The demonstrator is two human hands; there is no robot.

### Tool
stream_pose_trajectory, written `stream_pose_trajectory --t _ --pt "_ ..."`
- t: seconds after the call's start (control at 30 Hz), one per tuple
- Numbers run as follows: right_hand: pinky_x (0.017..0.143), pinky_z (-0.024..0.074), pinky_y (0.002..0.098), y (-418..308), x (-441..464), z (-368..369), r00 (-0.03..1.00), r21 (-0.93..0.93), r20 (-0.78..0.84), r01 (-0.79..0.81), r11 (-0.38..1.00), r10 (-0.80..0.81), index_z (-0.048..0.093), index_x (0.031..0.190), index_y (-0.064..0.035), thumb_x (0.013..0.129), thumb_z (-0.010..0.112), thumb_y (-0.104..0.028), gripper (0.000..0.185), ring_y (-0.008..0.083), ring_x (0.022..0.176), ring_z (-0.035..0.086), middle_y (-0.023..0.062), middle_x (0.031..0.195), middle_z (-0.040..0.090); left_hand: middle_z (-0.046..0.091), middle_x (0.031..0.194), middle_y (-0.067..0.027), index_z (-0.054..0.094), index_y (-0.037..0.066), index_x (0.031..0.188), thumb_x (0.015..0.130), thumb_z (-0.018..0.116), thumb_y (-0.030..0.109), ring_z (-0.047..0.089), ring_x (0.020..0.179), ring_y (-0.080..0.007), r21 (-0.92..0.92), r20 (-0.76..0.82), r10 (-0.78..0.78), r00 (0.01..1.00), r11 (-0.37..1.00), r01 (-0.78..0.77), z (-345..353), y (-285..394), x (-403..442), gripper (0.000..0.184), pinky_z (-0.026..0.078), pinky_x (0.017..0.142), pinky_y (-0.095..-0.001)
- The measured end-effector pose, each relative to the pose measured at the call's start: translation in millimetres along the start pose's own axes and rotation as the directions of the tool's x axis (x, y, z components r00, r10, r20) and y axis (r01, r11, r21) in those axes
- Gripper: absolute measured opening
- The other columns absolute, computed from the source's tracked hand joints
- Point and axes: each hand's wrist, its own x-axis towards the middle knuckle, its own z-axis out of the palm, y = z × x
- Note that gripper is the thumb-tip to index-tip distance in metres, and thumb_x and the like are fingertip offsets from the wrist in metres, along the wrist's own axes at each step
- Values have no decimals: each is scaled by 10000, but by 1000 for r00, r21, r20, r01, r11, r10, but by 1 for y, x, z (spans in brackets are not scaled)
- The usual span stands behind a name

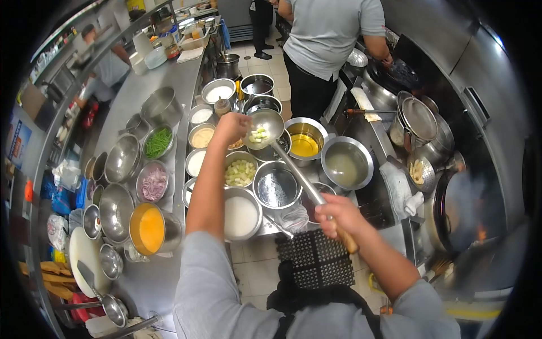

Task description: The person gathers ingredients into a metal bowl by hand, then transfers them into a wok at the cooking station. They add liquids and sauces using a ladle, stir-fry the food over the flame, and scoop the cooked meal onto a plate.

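My right hand (339,216) is wrapped round the wooden-ended handle of a long metal ladle (299,176). The ladle's wide round bowl is held over the pots, with chopped pale green pieces (259,134) in it. At the left rim of that bowl is my left hand (233,127), its fingers curled together; what they hold, if anything, is hidden. Just below the bowl stands a container of pale green cubes (240,173). To its right are a pot of yellow liquid (305,145) and a metal pot with a dark, shiny inside (276,186).
Prep bowls line the left counter (169,285), among them chopped green herbs (158,142), sliced purple onion (153,182) and a pot of orange liquid (149,227). A person in grey (327,39) stands ahead. A wok (451,212) with flame beside it is at right.
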Motion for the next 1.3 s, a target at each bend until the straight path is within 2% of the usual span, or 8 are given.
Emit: stream_pose_trajectory --t 0.3,0.5,0.6,0.83,0.87,0.93,1.03,1.3 --pt "327 354 230 7 -176 -116 940 675 271 -31 737 -209 356 1399 -17 940 436 -89 472 74 420 397 23 672 420 680 812 -52 682 18 903 818 697 151 615 739 -123 -165 -455 69 888 973 -160 -12 122 -87 158 488 695 -272" --pt "323 339 241 38 -373 -206 747 223 -546 565 795 -378 403 1364 -14 904 512 -141 489 79 396 399 29 665 489 604 718 -16 609 18 884 857 656 76 522 589 -61 -637 16 -100 995 766 87 101 153 -186 79 397 523 -193" --pt "383 405 287 56 -392 -297 367 -457 -817 62 887 -446 454 1327 -36 870 512 -117 468 137 408 478 64 712 570 610 738 -16 614 4 904 866 645 52 532 596 -57 -664 109 -44 993 740 106 158 202 -217 69 401 521 -193" --pt "492 483 314 131 -395 -531 -31 -641 -442 -689 339 -897 469 1306 -15 800 624 -84 534 164 528 582 85 686 595 603 735 7 622 -3 887 858 631 6 526 630 -47 -553 147 -34 989 826 110 216 282 -263 31 412 569 -198" --pt "492 483 314 123 -394 -526 -20 -652 -436 -682 331 -900 469 1306 -15 800 624 -84 534 164 528 582 85 686 595 603 735 7 622 -3 887 858 631 6 526 630 -47 -551 136 -45 990 827 113 222 285 -270 31 412 569 -198" --pt "407 424 286 85 -389 -458 160 -509 -816 258 822 -555 488 1282 -34 869 582 -84 426 136 461 527 48 634 544 604 734 11 629 -5 891 846 636 7 541 658 -57 -383 167 -140 976 903 195 223 283 -290 47 429 586 -206" --pt "333 357 255 73 -382 -378 543 -57 -687 623 780 -483 425 1344 -112 892 568 -62 477 96 393 437 0 623 471 642 719 -34 661 -4 850 793 653 36 563 657 -88 -226 145 -139 980 959 170 235 263 -317 70 472 617 -265" --pt "370 351 228 88 -273 -211 975 -16 33 219 976 -218 406 1396 -125 892 575 -36 539 93 421 429 13 652 478 642 789 -59 638 -43 1006 817 697 112 590 669 -112 -592 -59 -546 835 693 411 243 184 -356 252 480 607 -243"
